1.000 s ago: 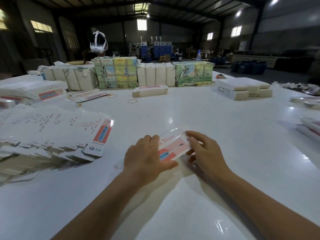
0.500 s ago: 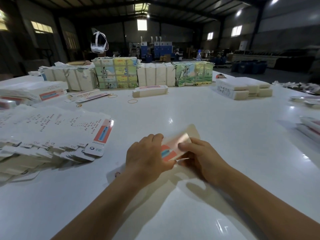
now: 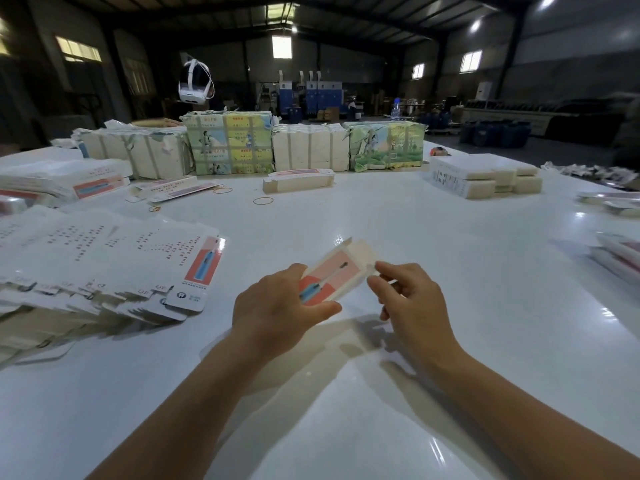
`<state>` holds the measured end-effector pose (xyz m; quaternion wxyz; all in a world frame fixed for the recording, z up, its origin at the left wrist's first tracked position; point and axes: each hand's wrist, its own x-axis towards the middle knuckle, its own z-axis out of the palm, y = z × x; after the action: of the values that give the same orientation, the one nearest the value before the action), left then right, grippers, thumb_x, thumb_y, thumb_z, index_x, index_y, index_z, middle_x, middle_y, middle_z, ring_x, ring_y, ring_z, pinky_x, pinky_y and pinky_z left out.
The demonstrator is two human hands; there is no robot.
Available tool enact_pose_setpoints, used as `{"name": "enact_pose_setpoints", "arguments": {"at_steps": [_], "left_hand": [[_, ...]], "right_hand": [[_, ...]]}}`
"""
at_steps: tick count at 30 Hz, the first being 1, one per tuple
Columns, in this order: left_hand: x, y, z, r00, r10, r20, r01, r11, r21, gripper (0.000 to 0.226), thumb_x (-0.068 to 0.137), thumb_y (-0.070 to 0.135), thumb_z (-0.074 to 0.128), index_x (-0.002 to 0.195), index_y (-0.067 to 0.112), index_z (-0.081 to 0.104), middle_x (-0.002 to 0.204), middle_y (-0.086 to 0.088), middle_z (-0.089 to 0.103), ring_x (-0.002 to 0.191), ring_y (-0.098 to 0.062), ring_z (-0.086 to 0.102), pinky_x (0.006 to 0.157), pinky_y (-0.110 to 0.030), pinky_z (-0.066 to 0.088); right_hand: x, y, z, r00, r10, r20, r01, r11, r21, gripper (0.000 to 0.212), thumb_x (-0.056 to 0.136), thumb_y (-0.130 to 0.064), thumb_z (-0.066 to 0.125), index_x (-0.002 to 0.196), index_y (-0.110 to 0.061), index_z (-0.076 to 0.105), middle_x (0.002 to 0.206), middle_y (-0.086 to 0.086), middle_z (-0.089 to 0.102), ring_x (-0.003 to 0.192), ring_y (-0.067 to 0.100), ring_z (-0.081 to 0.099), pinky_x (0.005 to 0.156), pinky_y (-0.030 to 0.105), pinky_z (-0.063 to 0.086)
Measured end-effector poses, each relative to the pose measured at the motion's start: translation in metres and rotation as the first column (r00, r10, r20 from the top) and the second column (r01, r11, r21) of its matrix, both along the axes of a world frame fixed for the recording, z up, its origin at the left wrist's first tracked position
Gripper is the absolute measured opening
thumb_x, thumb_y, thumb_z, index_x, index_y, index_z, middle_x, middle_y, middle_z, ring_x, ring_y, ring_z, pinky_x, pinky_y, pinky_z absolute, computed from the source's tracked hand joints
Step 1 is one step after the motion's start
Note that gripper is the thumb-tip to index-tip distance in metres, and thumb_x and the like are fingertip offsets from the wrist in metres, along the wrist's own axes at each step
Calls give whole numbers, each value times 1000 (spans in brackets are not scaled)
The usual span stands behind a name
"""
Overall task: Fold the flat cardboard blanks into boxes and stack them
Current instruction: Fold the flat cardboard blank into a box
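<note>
A small cardboard blank [image 3: 334,273], white with a pink panel and a blue toothbrush picture, is held above the white table [image 3: 433,271], partly opened into a box shape with its far end flap sticking up. My left hand [image 3: 277,308] grips its near end, thumb under the lower edge. My right hand [image 3: 410,294] pinches its right edge with thumb and forefinger. A fanned pile of flat blanks [image 3: 104,271] lies to the left. Folded boxes [image 3: 298,181] sit farther back in the middle.
Wrapped bundles [image 3: 228,143] line the far edge, with a white headset [image 3: 194,83] behind them. White box stacks [image 3: 485,180] stand at the back right. More boxes [image 3: 620,258] lie at the right edge. Rubber bands [image 3: 263,201] lie on the table.
The blank has risen off the table and opened from flat into a partial box. My right hand shifted from the blank's top edge to pinching its right side.
</note>
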<state>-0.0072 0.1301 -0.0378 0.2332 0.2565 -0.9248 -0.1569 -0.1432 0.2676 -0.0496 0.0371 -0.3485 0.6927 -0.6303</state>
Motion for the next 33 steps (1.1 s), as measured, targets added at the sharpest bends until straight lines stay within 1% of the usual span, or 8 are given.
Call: {"name": "enact_pose_setpoints", "arguments": {"at_steps": [6, 9, 14, 18, 24, 28, 31, 33], "left_hand": [[-3, 8, -1, 997, -58, 44, 59, 998, -23, 78, 58, 77, 37, 118, 29, 48, 122, 11, 59, 76, -10, 58, 69, -17, 52], [-1, 8, -2, 993, -76, 95, 82, 995, -56, 75, 60, 76, 39, 118, 29, 46, 124, 11, 58, 79, -12, 60, 69, -16, 52], [-2, 9, -4, 985, -74, 158, 100, 982, -160, 58, 75, 68, 57, 117, 28, 48, 119, 10, 60, 80, -14, 62, 75, -23, 54], [-6, 12, -6, 992, -54, 114, 73, 982, -172, 61, 75, 69, 56, 120, 28, 48, 118, 10, 60, 83, -14, 63, 75, -23, 54], [-10, 18, -9, 995, -18, 96, 37, 978, -204, 62, 76, 69, 55, 122, 28, 46, 120, 10, 59, 87, -12, 63, 76, -24, 54], [-10, 17, -5, 998, -4, 69, 17, 981, -194, 62, 75, 71, 54, 119, 27, 47, 116, 10, 60, 86, -13, 63, 74, -25, 54], [-8, 15, -4, 997, -11, 80, 24, 985, -172, 63, 73, 74, 50, 117, 29, 47, 113, 13, 60, 84, -12, 63, 70, -21, 52], [-8, 15, -5, 995, -30, 100, 46, 986, -161, 66, 72, 76, 48, 119, 29, 47, 115, 13, 60, 84, -12, 62, 67, -17, 48]], "right_hand": [[3, -2, 1, 999, 51, -18, -51, 999, 16, 21, 92, -19, 58, 75, -28, 67, 78, -7, 61, 57, 3, 56, 55, 14, 43], [1, 0, 3, 993, 91, 74, -93, 995, 20, 13, 93, -12, 55, 92, -20, 65, 73, -2, 61, 52, 5, 54, 51, 19, 44], [1, -1, 3, 976, 168, 140, -193, 963, 187, 41, 97, -13, 50, 131, -34, 44, 99, -1, 59, 66, 4, 51, 54, 13, 42], [4, -1, 2, 995, 83, 61, -90, 986, 138, 17, 95, -14, 52, 105, -18, 65, 94, -1, 65, 80, 14, 60, 63, 17, 43], [8, -3, 1, 994, 45, 104, -61, 985, 160, 24, 96, -13, 47, 85, -17, 68, 92, 4, 66, 90, 20, 62, 78, 30, 50], [2, -3, 6, 998, -50, -45, 58, 979, 197, 9, 92, -26, 57, 98, -25, 64, 107, -2, 53, 97, 13, 57, 74, 10, 43], [-11, -1, 7, 985, -151, -82, 168, 950, 262, 79, 77, -38, 75, 142, -31, 31, 133, -3, 33, 116, 13, 43, 97, 26, 43], [-13, 0, 12, 957, -45, 288, -5, 985, 171, 99, 74, -25, 80, 148, -33, 15, 137, 6, 41, 116, 20, 53, 96, 42, 50]]}}
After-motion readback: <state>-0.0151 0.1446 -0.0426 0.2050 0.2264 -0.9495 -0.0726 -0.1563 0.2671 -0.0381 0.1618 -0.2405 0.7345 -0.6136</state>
